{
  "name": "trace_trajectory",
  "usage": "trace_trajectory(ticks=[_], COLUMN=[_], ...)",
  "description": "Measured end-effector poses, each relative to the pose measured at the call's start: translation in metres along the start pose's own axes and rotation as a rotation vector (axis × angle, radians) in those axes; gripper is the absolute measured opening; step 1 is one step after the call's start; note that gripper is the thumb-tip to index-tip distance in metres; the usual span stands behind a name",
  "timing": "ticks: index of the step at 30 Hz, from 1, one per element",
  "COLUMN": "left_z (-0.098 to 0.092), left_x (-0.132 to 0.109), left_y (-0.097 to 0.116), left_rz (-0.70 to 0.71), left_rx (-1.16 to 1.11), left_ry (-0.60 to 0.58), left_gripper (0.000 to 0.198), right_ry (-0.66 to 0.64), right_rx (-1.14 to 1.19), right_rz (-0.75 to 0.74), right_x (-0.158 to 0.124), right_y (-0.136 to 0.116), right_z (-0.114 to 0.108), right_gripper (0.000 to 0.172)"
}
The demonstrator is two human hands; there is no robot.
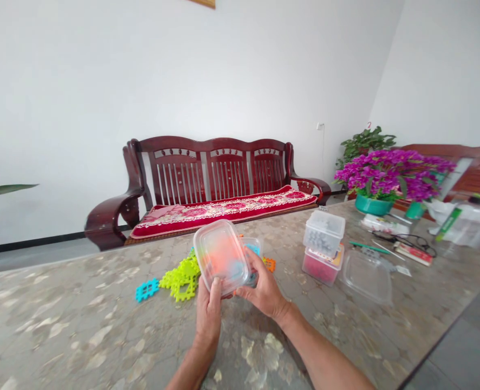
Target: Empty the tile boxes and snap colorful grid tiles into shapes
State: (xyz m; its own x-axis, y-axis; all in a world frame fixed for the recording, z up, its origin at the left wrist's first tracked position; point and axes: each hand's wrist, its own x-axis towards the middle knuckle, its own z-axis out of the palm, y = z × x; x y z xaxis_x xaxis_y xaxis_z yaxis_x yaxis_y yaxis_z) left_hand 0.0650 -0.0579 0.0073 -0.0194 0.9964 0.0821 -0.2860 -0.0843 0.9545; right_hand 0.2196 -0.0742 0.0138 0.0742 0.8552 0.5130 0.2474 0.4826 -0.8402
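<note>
My left hand (208, 310) grips the lower edge of a clear plastic lid (220, 255), which is tilted up toward me. My right hand (264, 288) is closed round a clear plastic box (253, 254) behind the lid; orange and blue pieces show through the plastic. Both hands are held just above the marbled table (81, 319), near its middle. Beyond the lid lie yellow-green toy tiles (182, 277), a blue tile (147, 290) and an orange tile (269, 264).
To the right stand two stacked clear boxes (323, 246), the lower with red contents, and a loose lid (367, 275). Further right are purple flowers in a green pot (390, 181), glasses, pens and a bottle. A wooden bench (207, 184) stands behind the table.
</note>
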Motion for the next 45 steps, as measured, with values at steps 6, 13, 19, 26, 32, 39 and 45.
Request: trace_trajectory(ticks=[6,13,19,26,32,39,45], left_z=[0.001,-0.002,-0.004,-0.002,-0.004,-0.008,-0.010], left_x=[0.001,0.012,0.017,0.018,0.021,0.023,0.019], left_y=[-0.001,-0.007,-0.016,-0.023,-0.027,-0.034,-0.034], left_rz=[0.055,0.134,0.079,0.027,0.061,0.116,0.348], left_rx=[-0.025,0.251,0.223,0.158,0.254,0.327,0.488], left_ry=[-0.097,-0.016,-0.055,-0.137,-0.220,-0.230,-0.149], left_gripper=[0.059,0.033,0.038,0.044,0.051,0.051,0.045], right_ry=[0.201,0.692,0.886,0.944,0.947,0.801,0.415], right_rx=[0.294,0.477,0.646,0.617,0.714,0.705,0.485], right_rz=[0.112,0.259,0.348,0.394,0.466,0.558,0.403], right_x=[0.010,0.027,0.034,0.035,0.034,0.030,0.020], right_y=[-0.010,0.021,0.047,0.064,0.074,0.066,0.040], right_z=[0.000,-0.021,-0.034,-0.046,-0.043,-0.032,-0.013], right_gripper=[0.061,0.034,0.029,0.033,0.031,0.022,0.047])
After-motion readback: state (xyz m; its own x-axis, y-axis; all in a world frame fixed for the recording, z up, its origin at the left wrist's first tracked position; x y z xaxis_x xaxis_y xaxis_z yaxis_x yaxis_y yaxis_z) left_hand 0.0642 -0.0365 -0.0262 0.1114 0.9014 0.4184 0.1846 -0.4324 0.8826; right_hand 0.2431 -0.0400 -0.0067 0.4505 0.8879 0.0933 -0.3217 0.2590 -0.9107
